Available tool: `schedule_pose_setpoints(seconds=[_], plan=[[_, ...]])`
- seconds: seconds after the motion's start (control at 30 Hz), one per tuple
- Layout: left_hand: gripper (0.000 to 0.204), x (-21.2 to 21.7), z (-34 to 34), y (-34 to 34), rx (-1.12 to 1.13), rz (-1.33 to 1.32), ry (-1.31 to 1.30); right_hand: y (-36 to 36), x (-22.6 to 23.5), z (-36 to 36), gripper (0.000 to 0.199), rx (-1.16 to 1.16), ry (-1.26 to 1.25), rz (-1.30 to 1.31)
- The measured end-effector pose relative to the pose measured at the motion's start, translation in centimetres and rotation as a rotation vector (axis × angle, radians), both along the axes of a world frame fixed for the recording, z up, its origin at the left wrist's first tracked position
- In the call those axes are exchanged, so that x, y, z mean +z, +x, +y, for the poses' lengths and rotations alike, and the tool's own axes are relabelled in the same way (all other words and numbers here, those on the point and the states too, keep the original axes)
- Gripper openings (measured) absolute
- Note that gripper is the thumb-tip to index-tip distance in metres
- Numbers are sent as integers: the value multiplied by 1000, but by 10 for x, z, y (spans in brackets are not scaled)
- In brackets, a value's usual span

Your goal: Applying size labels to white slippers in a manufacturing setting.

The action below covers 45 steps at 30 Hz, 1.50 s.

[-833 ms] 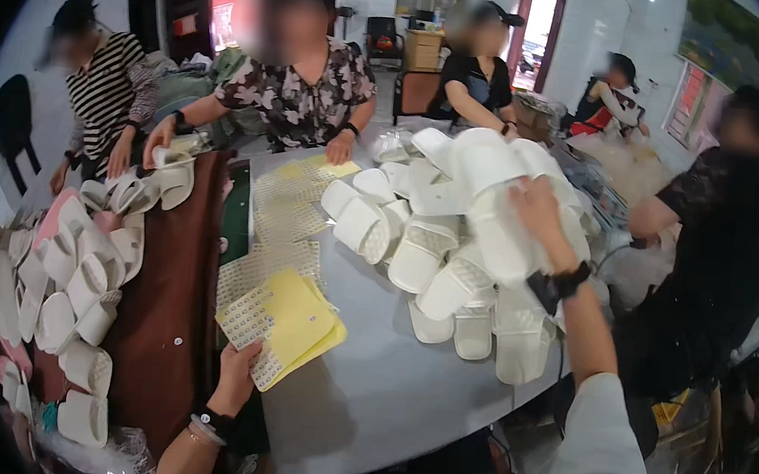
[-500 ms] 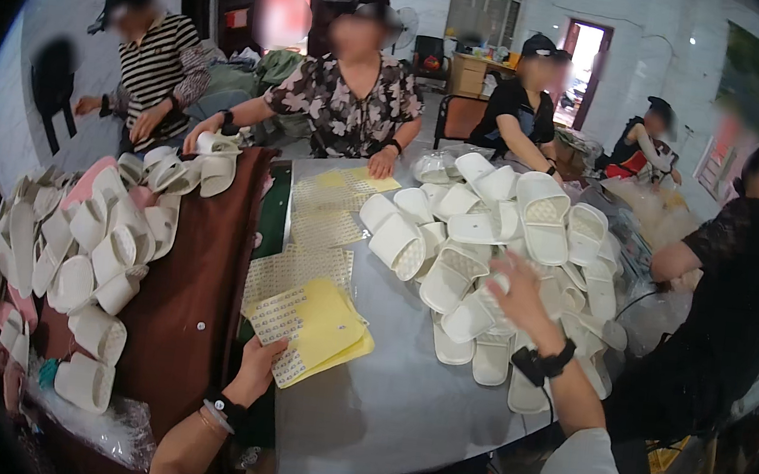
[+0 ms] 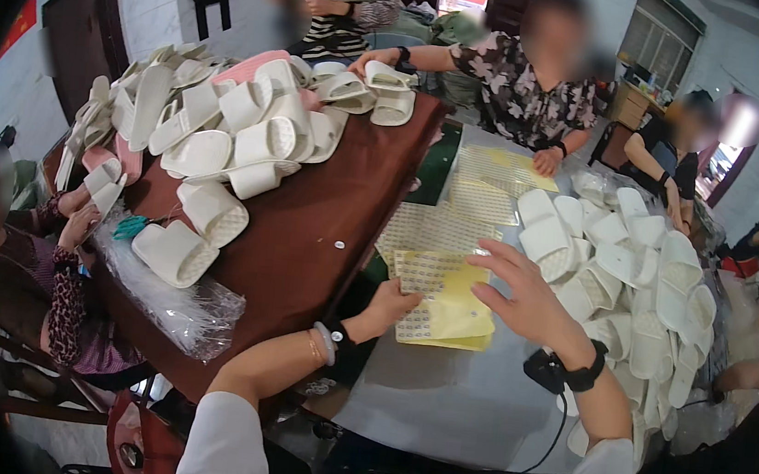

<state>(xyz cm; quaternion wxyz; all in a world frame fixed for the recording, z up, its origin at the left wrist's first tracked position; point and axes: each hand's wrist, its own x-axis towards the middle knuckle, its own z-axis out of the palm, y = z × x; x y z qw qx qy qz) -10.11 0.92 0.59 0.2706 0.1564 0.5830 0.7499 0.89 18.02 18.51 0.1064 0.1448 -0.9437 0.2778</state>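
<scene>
My left hand (image 3: 379,311) grips a small stack of yellow sticker sheets (image 3: 459,315) by the left edge. Rows of small printed labels cover part of the top sheet, and its right side is bare yellow. Above the stack's upper right corner is my right hand (image 3: 532,295), thumb and fingers apart. A pale spot shows at a fingertip; whether it is a sticker I cannot tell. To the right of that hand lies a heap of white slippers (image 3: 619,262) on the grey tabletop (image 3: 435,409). More label sheets (image 3: 476,201) lie flat beyond the stack.
On the left, a brown-covered table (image 3: 325,231) bears a pile of white and pink slippers (image 3: 270,138) and clear plastic bags (image 3: 174,299). Across the table a person in a flowered top (image 3: 529,86) rests a hand by the sheets. Other people work around both tables.
My view has swung left. My right hand has moved from over the white slippers to the sheets' upper right corner. My left hand still holds the sheets.
</scene>
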Motion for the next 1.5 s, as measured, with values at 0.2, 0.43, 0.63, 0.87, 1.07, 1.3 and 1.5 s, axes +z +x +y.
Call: schedule_pose_setpoints(seconds=[0.2,0.43,0.63,0.87,1.07,1.3,1.5], plan=[[20,1,0,-5,2,142,-155,-110,-29,-86,36,171,2,137],[25,0,11,-9,46,273,9,-254,-71,-173,50,22,-116,93],[21,-48,17,-22,-151,142,222,-299,-78,-221,34,74,-280,34],[29,-28,11,-18,-152,127,390,-286,-66,-239,33,-35,-386,93],[28,6,3,-19,3,198,-39,-262,-25,-171,29,58,-1171,-403],[24,-10,9,-20,-35,77,37,-188,16,-78,22,-94,-1394,-550],[26,-9,4,-15,-52,62,60,-97,54,-7,14,-101,-1466,-424]])
